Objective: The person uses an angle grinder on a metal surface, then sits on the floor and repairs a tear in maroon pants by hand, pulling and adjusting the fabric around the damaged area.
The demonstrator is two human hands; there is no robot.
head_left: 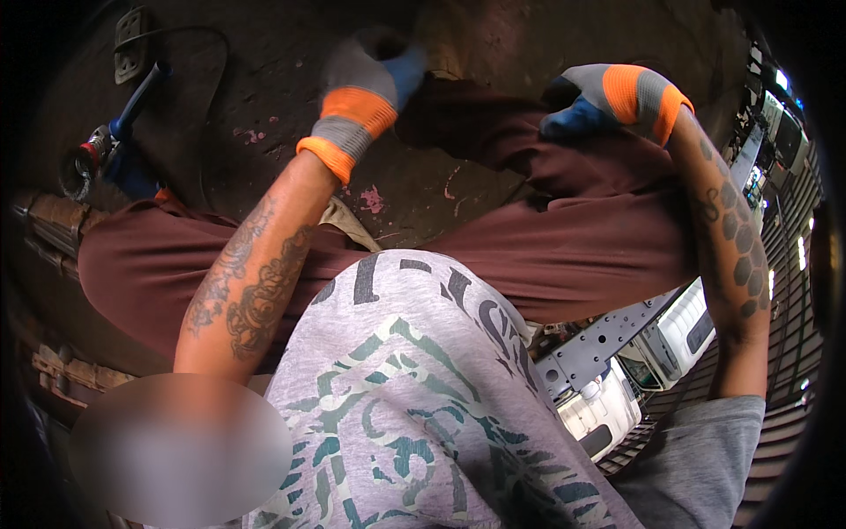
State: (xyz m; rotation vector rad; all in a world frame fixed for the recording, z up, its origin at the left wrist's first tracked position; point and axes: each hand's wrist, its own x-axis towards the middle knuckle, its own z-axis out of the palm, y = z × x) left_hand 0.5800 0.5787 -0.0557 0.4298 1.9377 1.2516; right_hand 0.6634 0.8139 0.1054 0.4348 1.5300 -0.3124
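My left hand, in a grey and blue work glove with an orange-striped cuff, is held out over the dark floor beyond my lap. Motion smears its fingers, and I see nothing plainly in it. My right hand wears the matching glove and rests against the maroon trousers on my leg. Its fingers are curled in; whatever they may hold is hidden. Off to the left lies a blue angle grinder with a side handle and a wire cup brush, apart from both hands.
At the upper left a power outlet strip trails a dark cable across the stained floor. Rusty metal parts lie along the left edge. On the right are a dark perforated beam and white truck cabs.
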